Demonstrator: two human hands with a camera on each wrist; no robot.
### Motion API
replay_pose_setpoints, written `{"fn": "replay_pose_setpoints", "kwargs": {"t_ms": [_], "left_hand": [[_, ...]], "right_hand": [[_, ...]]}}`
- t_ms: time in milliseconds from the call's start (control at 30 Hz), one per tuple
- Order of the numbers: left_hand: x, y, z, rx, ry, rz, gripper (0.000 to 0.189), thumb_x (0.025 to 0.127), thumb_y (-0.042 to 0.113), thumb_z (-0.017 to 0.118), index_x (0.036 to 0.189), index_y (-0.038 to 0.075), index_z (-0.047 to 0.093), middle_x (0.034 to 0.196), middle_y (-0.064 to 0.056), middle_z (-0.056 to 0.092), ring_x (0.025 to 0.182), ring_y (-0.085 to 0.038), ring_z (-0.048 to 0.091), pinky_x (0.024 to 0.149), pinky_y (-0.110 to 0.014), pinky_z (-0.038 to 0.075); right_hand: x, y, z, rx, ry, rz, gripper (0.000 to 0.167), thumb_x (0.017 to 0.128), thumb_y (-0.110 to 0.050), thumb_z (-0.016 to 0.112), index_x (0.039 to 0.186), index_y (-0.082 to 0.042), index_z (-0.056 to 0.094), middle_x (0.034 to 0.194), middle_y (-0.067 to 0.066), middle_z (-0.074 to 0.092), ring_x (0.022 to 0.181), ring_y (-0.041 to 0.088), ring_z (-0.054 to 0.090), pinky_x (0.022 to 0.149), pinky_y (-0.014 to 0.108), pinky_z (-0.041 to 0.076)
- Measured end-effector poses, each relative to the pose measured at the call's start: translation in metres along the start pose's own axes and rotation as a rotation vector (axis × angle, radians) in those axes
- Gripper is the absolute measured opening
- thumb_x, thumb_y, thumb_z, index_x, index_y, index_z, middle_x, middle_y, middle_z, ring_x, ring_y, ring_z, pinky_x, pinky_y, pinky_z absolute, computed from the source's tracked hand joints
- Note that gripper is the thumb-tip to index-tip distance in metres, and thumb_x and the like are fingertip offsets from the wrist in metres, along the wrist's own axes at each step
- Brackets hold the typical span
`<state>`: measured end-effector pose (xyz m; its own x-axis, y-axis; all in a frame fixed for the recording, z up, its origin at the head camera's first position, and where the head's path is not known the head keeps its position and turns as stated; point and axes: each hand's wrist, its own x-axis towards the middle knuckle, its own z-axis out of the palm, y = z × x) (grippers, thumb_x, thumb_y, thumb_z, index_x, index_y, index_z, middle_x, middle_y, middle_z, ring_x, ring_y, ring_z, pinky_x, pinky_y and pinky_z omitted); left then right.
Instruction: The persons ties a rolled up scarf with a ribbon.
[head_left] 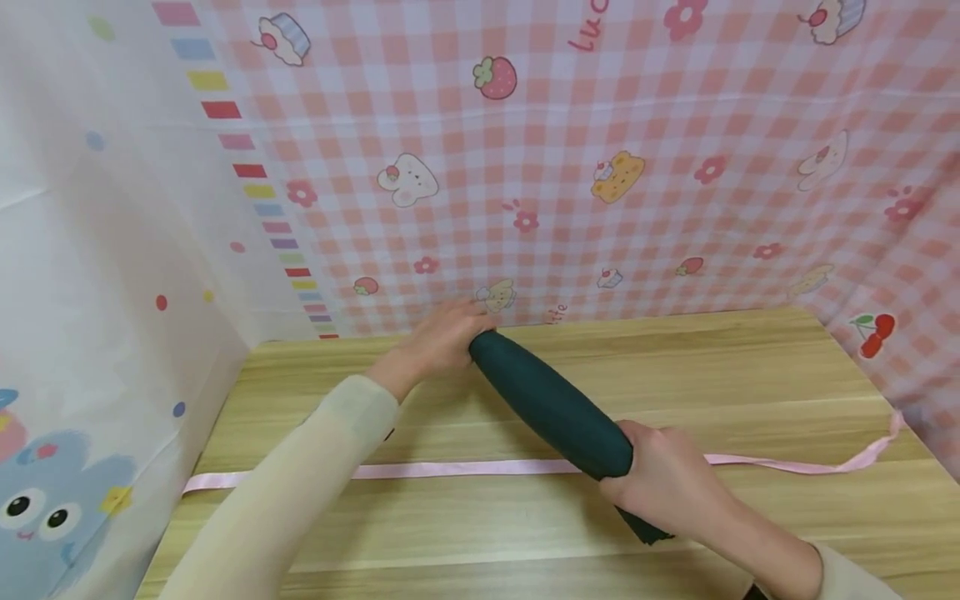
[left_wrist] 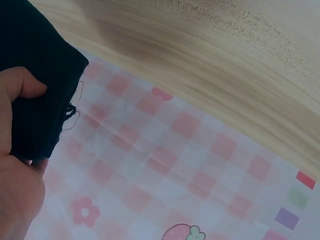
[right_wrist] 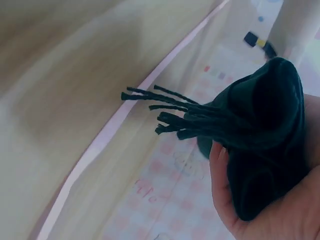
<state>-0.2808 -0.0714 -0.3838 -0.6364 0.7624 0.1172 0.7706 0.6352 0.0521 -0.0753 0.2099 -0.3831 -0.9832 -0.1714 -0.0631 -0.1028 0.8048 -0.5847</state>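
A dark green scarf, folded into a long thick bundle, is held slantwise above the table. At its far end, my left hand grips it; in the left wrist view the thumb presses on the dark cloth, and loose threads stick out of its edge. My right hand is wrapped around the near end. Twisted fringe strands hang out past that hand in the right wrist view, beside the open folds of the cloth. Most of the left fingers are hidden behind the scarf in the head view.
A pink ribbon lies stretched across the wooden table, passing beneath the scarf. Its right end is twisted. A pink checked cloth with cartoon prints hangs behind the table, and a white printed sheet hangs at the left.
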Motion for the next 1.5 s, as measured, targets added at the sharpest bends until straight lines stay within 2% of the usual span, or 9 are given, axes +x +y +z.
{"fn": "replay_pose_setpoints", "kwargs": {"t_ms": [100, 300, 467, 600, 833, 1067, 1200, 1500], "left_hand": [[0.003, 0.001, 0.001, 0.034, 0.016, 0.017, 0.037, 0.083, 0.002, 0.084, 0.118, 0.012, 0.075, 0.115, -0.008, 0.066, 0.112, -0.029, 0.055, 0.106, -0.046, 0.046], [0.012, 0.003, 0.006, 0.062, 0.038, 0.049, 0.026, 0.087, 0.006, 0.083, 0.111, 0.013, 0.077, 0.108, -0.007, 0.062, 0.104, -0.027, 0.052, 0.096, -0.043, 0.048], [0.019, 0.008, 0.009, 0.076, 0.043, 0.092, 0.031, 0.086, 0.007, 0.086, 0.114, 0.015, 0.077, 0.111, -0.008, 0.063, 0.107, -0.028, 0.055, 0.095, -0.045, 0.049], [0.023, 0.013, 0.010, 0.079, 0.040, 0.123, 0.032, 0.085, 0.008, 0.088, 0.114, 0.014, 0.076, 0.111, -0.009, 0.062, 0.108, -0.030, 0.055, 0.100, -0.049, 0.048], [0.028, 0.021, 0.014, 0.106, 0.007, 0.142, 0.036, 0.085, 0.016, 0.090, 0.117, 0.015, 0.074, 0.116, -0.008, 0.063, 0.112, -0.029, 0.055, 0.099, -0.045, 0.049], [0.030, 0.030, 0.024, 0.096, 0.013, 0.191, 0.035, 0.086, 0.011, 0.088, 0.118, 0.016, 0.074, 0.114, -0.008, 0.063, 0.114, -0.028, 0.055, 0.106, -0.047, 0.045], [0.031, 0.035, 0.029, 0.079, 0.010, 0.195, 0.033, 0.089, 0.005, 0.083, 0.120, 0.015, 0.074, 0.115, -0.008, 0.064, 0.113, -0.028, 0.055, 0.102, -0.045, 0.046], [0.031, 0.042, 0.040, 0.125, -0.009, 0.170, 0.030, 0.093, 0.005, 0.077, 0.120, 0.017, 0.074, 0.116, -0.006, 0.064, 0.112, -0.026, 0.053, 0.102, -0.042, 0.044]], "right_hand": [[-0.006, -0.008, 0.005, 0.067, 0.002, 0.035, 0.033, 0.073, -0.011, 0.077, 0.105, -0.007, 0.070, 0.076, -0.002, 0.067, 0.056, 0.011, 0.059, 0.055, 0.028, 0.053], [-0.015, -0.019, 0.019, 0.137, 0.021, 0.095, 0.031, 0.071, -0.012, 0.079, 0.101, -0.010, 0.071, 0.078, -0.003, 0.067, 0.060, 0.012, 0.060, 0.056, 0.028, 0.053], [-0.025, -0.024, 0.034, 0.208, 0.002, 0.131, 0.033, 0.071, -0.014, 0.080, 0.103, -0.012, 0.071, 0.076, -0.004, 0.067, 0.060, 0.012, 0.060, 0.055, 0.028, 0.053], [-0.031, -0.026, 0.044, 0.275, -0.013, 0.123, 0.036, 0.072, -0.015, 0.082, 0.106, -0.011, 0.072, 0.077, -0.004, 0.068, 0.061, 0.012, 0.062, 0.056, 0.027, 0.054], [-0.038, -0.027, 0.057, 0.292, -0.064, 0.120, 0.036, 0.077, -0.022, 0.086, 0.106, -0.008, 0.072, 0.077, -0.006, 0.070, 0.064, 0.010, 0.062, 0.060, 0.027, 0.054], [-0.043, -0.027, 0.068, 0.299, -0.139, 0.176, 0.042, 0.080, -0.026, 0.086, 0.113, -0.005, 0.071, 0.074, -0.005, 0.069, 0.063, 0.013, 0.062, 0.061, 0.032, 0.054], [-0.044, -0.028, 0.073, 0.286, -0.173, 0.221, 0.044, 0.080, -0.029, 0.086, 0.113, -0.004, 0.071, 0.076, -0.003, 0.068, 0.065, 0.015, 0.061, 0.063, 0.034, 0.054], [-0.044, -0.026, 0.082, 0.297, -0.227, 0.293, 0.049, 0.082, -0.032, 0.088, 0.115, 0.001, 0.071, 0.079, 0.000, 0.069, 0.068, 0.018, 0.063, 0.067, 0.038, 0.058]]}}
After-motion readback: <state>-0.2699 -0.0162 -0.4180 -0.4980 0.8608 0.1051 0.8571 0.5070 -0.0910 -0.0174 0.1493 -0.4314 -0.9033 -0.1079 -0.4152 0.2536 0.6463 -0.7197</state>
